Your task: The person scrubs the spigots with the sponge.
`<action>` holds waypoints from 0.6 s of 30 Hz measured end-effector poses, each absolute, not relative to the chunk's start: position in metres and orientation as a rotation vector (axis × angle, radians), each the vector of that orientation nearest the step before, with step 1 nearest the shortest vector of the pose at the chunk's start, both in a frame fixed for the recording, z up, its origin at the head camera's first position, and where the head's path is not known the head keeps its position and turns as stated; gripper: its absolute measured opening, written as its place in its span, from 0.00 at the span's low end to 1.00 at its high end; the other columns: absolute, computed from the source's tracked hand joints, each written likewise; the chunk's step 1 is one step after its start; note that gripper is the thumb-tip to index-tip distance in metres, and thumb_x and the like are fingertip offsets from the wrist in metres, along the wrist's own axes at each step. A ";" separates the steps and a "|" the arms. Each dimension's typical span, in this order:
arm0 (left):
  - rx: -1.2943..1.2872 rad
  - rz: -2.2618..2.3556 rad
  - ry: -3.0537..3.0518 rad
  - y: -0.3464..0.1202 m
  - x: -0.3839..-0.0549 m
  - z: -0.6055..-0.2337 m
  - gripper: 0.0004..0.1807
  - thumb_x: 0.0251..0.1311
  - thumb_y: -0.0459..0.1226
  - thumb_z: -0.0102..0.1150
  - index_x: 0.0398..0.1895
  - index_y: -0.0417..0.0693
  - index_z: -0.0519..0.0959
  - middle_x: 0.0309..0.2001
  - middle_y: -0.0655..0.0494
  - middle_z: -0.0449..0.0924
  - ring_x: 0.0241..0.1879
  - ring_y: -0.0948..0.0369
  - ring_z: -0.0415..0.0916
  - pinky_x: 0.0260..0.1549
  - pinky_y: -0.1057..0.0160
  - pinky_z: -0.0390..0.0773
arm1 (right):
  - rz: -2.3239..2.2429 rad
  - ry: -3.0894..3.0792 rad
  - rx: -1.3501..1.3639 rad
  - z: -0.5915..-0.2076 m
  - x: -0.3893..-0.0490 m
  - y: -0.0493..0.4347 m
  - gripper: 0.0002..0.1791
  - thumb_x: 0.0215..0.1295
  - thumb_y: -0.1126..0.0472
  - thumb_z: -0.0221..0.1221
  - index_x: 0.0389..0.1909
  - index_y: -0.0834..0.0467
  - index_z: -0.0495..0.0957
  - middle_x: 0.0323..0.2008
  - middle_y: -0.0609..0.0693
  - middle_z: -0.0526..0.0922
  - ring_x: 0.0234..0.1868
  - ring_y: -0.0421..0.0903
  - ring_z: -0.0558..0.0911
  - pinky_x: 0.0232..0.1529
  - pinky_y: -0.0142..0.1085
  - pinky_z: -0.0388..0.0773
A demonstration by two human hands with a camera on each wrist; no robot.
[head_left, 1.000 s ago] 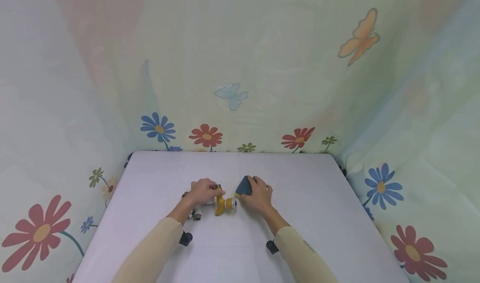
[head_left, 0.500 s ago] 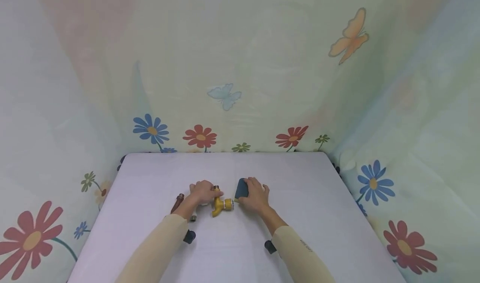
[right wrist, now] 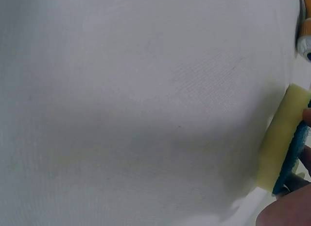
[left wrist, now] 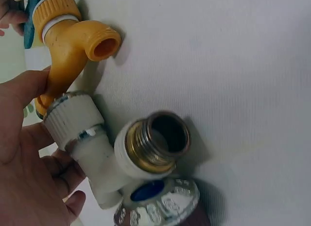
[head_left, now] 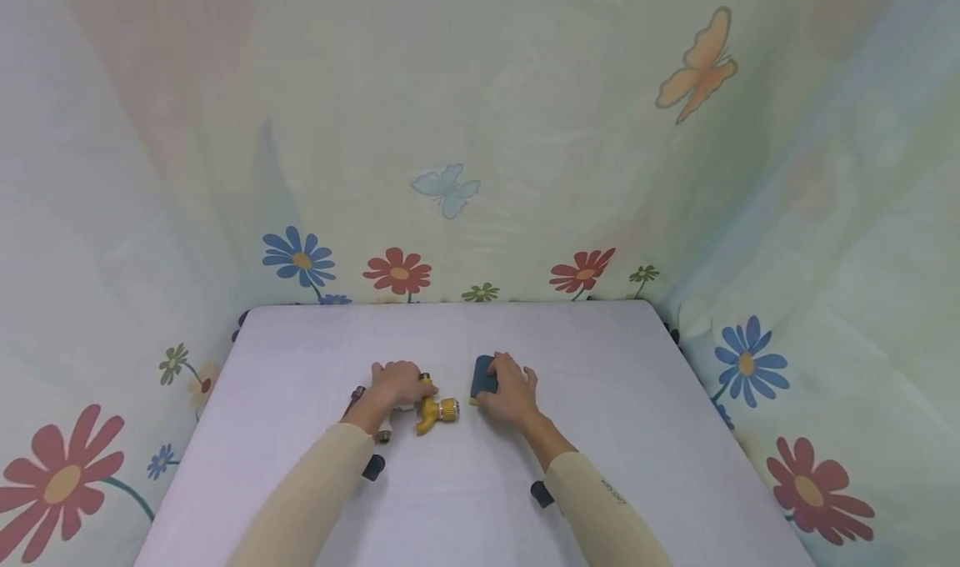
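Note:
My left hand [head_left: 397, 383] grips the threaded end of a yellow plastic tap [left wrist: 68, 46], its thumb lying on that end in the left wrist view. Beside the curled fingers is a white valve [left wrist: 97, 153] with a ribbed collar and a brass threaded mouth. A dark red valve [head_left: 356, 397] with a silvery, blue-centred cap lies against it, mostly covered by the hand and wrist in the head view. My right hand [head_left: 510, 392] holds a sponge [right wrist: 284, 138], yellow foam with a blue-green scouring side, thumb and fingers on opposite sides, a short way right of the tap.
A white cloth covers the table [head_left: 637, 434]. Printed curtains [head_left: 525, 133] with flowers and butterflies enclose its back and sides. Dark camera mounts [head_left: 542, 494] hang beneath both wrists.
The left hand and yellow tap have shifted slightly left, away from the sponge. The sponge has turned more upright in view, still in the right hand. The head view has swung a little.

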State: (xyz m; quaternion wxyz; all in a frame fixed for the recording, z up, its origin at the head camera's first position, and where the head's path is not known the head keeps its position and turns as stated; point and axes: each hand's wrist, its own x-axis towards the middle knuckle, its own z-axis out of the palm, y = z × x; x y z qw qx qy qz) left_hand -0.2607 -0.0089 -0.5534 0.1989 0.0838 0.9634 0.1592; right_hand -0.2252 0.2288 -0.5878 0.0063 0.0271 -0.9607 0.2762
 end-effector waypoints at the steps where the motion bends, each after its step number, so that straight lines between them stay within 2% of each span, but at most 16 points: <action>1: 0.235 0.423 2.701 -0.011 -0.260 -0.553 0.25 0.67 0.60 0.62 0.37 0.46 0.85 0.31 0.53 0.78 0.38 0.52 0.72 0.57 0.45 0.64 | 0.861 -3.010 0.093 -0.587 -0.225 0.228 0.23 0.52 0.56 0.67 0.49 0.58 0.74 0.75 0.59 0.70 0.79 0.60 0.63 0.77 0.67 0.46; 5: 0.255 0.334 2.724 -0.017 -0.257 -0.553 0.27 0.67 0.61 0.60 0.32 0.46 0.83 0.32 0.50 0.76 0.39 0.50 0.71 0.61 0.41 0.64 | 0.814 -3.025 0.120 -0.587 -0.224 0.226 0.21 0.54 0.56 0.68 0.47 0.57 0.75 0.75 0.60 0.69 0.80 0.60 0.62 0.77 0.67 0.44; 9: 0.280 0.365 2.772 -0.019 -0.257 -0.560 0.28 0.64 0.63 0.61 0.34 0.47 0.82 0.33 0.51 0.75 0.40 0.50 0.70 0.57 0.43 0.65 | 0.744 -3.030 0.098 -0.588 -0.222 0.224 0.24 0.56 0.54 0.65 0.54 0.57 0.76 0.76 0.62 0.67 0.80 0.62 0.60 0.77 0.68 0.39; 13: 0.279 0.504 2.827 -0.022 -0.259 -0.568 0.29 0.63 0.63 0.64 0.43 0.45 0.81 0.38 0.50 0.76 0.43 0.50 0.71 0.54 0.45 0.65 | 0.741 -2.974 0.113 -0.587 -0.221 0.220 0.32 0.57 0.52 0.59 0.64 0.56 0.75 0.77 0.63 0.64 0.80 0.66 0.57 0.76 0.70 0.37; 18: 0.322 0.599 2.885 -0.028 -0.261 -0.575 0.31 0.66 0.61 0.63 0.58 0.46 0.80 0.53 0.48 0.80 0.54 0.48 0.74 0.61 0.41 0.66 | 0.704 -2.944 0.223 -0.587 -0.222 0.211 0.36 0.71 0.41 0.54 0.76 0.52 0.68 0.80 0.61 0.60 0.82 0.62 0.55 0.78 0.68 0.39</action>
